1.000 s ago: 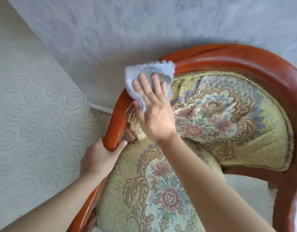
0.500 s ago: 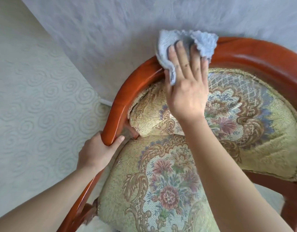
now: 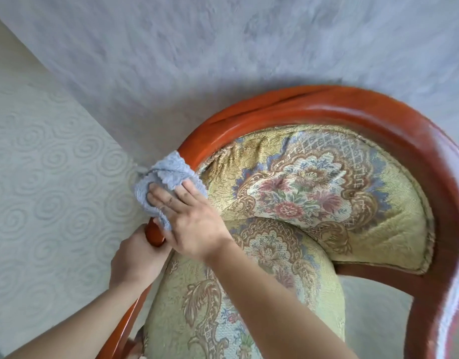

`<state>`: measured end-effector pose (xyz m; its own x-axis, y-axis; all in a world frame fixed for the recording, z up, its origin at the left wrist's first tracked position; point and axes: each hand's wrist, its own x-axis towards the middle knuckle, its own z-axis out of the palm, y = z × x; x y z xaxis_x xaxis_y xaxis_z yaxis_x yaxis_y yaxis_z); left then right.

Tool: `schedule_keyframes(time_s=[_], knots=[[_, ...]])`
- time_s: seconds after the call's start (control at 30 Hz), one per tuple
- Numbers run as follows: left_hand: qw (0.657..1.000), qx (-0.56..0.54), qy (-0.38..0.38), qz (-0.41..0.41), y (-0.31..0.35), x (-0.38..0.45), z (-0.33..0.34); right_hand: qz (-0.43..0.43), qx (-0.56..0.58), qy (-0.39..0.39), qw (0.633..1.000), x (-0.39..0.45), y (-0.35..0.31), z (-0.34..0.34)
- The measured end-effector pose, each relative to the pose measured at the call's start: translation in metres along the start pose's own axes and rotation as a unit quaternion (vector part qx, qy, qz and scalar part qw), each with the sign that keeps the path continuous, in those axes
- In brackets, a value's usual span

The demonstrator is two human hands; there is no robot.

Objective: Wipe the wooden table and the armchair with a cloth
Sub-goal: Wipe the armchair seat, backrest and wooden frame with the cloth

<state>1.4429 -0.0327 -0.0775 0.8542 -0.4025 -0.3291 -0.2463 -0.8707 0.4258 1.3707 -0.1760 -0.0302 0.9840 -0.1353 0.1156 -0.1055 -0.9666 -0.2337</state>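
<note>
The armchair has a curved red-brown wooden frame (image 3: 314, 104) and floral gold upholstery (image 3: 301, 193) on its back and seat. A light blue cloth (image 3: 169, 172) is draped over the left part of the frame's top rail. My right hand (image 3: 194, 218) lies flat on the cloth, fingers spread, pressing it onto the rail. Just below it, my left hand (image 3: 135, 257) grips the left armrest rail, fingers wrapped around the wood. The wooden table is not in view.
A grey mottled wall (image 3: 223, 47) stands right behind the chair. A pale wall with a raised swirl pattern (image 3: 47, 190) runs along the left, close to the armrest. Pale floor (image 3: 373, 307) shows under the right armrest.
My right hand slid the cloth along the rail, first up to the top of the backrest, then back down to the left rail near my left hand. The left hand kept its grip.
</note>
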Motion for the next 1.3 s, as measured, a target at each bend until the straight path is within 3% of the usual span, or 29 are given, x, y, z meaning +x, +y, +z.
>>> schedule_keyframes(time_s=[0.13, 0.23, 0.47, 0.57, 0.67, 0.8, 0.93, 1.03, 1.1, 1.2, 1.23, 1.3], knots=[[0.998, 0.016, 0.038, 0.049, 0.007, -0.01, -0.008, 0.022, -0.086, -0.044, 0.995, -0.006, 0.035, -0.039], [0.997, 0.01, 0.016, 0.076, 0.013, -0.018, -0.018, 0.13, -0.065, 0.03, 0.989, -0.011, 0.068, -0.084], [0.987, -0.035, 0.017, 0.157, 0.066, 0.005, -0.053, 0.349, -0.061, 0.13, 0.926, -0.067, 0.13, -0.157], [0.969, -0.075, 0.032, 0.234, 0.123, 0.029, -0.06, 0.449, -0.017, 0.172, 0.877, -0.097, 0.138, -0.168], [0.933, -0.069, 0.066, 0.348, 0.187, 0.038, -0.058, 0.459, 0.108, 0.226, 0.852, -0.128, 0.13, -0.177], [0.854, -0.022, 0.076, 0.514, 0.266, 0.031, -0.044, 0.518, 0.25, 0.345, 0.742, -0.172, 0.103, -0.183], [0.762, 0.017, 0.034, 0.647, 0.328, 0.002, -0.015, 0.535, 0.411, 0.504, 0.539, -0.208, 0.086, -0.182], [0.686, 0.079, -0.007, 0.723, 0.363, -0.025, 0.01, 0.551, 0.432, 0.578, 0.419, -0.232, 0.077, -0.171], [0.643, 0.113, -0.021, 0.757, 0.382, -0.042, 0.027, 0.579, 0.423, 0.612, 0.334, -0.255, 0.084, -0.166], [0.603, 0.142, -0.024, 0.785, 0.409, -0.063, 0.052, 0.634, 0.449, 0.59, 0.221, -0.282, 0.102, -0.168], [0.591, 0.157, -0.022, 0.791, 0.418, -0.069, 0.06, 0.654, 0.416, 0.588, 0.23, -0.291, 0.103, -0.163], [0.56, 0.187, -0.016, 0.807, 0.43, -0.08, 0.077, 0.666, 0.27, 0.633, 0.287, -0.299, 0.096, -0.16]])
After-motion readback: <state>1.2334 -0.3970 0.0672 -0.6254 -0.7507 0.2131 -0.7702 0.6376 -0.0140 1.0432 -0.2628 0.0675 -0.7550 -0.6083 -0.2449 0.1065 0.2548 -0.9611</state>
